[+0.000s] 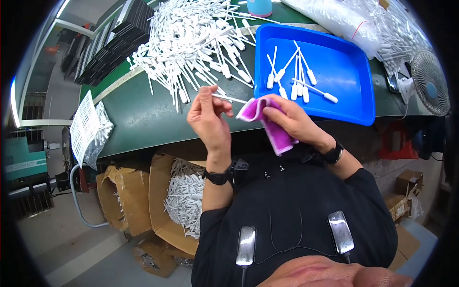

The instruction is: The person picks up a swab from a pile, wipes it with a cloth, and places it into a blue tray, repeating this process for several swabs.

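My left hand [208,117] pinches a thin white plastic dropper [228,98] by its stem, held level over the green table edge. My right hand [291,119] grips a purple cloth [267,125], and the dropper's far end runs into the cloth's folds. Just beyond my right hand lies a blue tray [351,71] holding several white droppers [296,76]. A big loose heap of the same white droppers [191,43] covers the table beyond my left hand.
Under the table stand open cardboard boxes [160,191], one full of white droppers. Black trays [112,40] are stacked at the far left. Clear bags of droppers [354,21] and a small fan [429,81] sit at right. A white perforated rack [85,125] hangs off the table's left end.
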Tool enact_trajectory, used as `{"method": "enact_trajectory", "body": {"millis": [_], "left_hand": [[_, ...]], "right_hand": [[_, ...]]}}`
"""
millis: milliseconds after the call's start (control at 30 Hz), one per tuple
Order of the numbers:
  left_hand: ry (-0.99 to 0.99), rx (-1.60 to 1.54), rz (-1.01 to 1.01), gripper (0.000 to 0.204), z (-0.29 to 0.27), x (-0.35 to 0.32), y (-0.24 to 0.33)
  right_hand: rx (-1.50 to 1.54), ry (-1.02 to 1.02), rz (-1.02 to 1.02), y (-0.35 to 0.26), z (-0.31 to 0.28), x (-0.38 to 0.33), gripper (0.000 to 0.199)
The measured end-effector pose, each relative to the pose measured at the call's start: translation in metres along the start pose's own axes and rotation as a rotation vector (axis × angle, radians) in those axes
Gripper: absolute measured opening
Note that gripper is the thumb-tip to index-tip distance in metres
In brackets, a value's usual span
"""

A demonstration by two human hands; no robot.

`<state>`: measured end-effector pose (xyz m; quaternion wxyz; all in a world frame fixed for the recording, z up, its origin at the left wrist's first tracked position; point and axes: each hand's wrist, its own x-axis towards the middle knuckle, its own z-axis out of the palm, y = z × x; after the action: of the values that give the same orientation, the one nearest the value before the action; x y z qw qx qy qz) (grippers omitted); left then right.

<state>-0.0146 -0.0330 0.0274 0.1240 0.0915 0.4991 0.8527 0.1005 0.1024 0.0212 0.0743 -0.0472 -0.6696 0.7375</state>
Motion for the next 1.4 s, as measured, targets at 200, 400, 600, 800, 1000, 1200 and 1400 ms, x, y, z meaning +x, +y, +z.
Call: {"method": "enact_trajectory", "body": {"millis": [200, 400, 600, 800, 1000, 1200, 1400], "left_hand": [[-0.016, -0.091, -0.062, 0.026, 0.017, -0.018, -0.012], [-0.235, 0.009, -0.134, 0.025, 0.022, -0.005, -0.042], [-0.167, 0.816, 0.273, 0.017, 0.015, 0.009, -0.025], [0.139, 1.412, 0.479, 0.021, -0.1, 0.07, 0.003], [0.114, 1.673, 0.346, 0.03, -0.116, 0.095, -0.007], [0.145, 1.488, 0.067, 0.034, -0.132, 0.078, 0.011], [-0.007, 0.461, -0.076, 0.03, -0.111, 0.035, 0.004]], "right_hand": [[-0.03, 0.484, -0.168, 0.006, -0.037, -0.019, 0.026], [0.373, 0.351, 0.078, -0.02, -0.078, -0.062, 0.032], [0.528, 0.414, 0.068, -0.015, -0.07, -0.075, 0.033], [0.641, 0.377, 0.061, -0.005, -0.077, -0.062, 0.034], [0.91, 0.14, 0.101, -0.019, -0.056, -0.041, 0.035], [1.254, 0.241, 0.203, -0.019, -0.04, -0.029, 0.04], [1.243, -0.005, 0.188, 0.004, -0.046, -0.024, 0.044]]}}
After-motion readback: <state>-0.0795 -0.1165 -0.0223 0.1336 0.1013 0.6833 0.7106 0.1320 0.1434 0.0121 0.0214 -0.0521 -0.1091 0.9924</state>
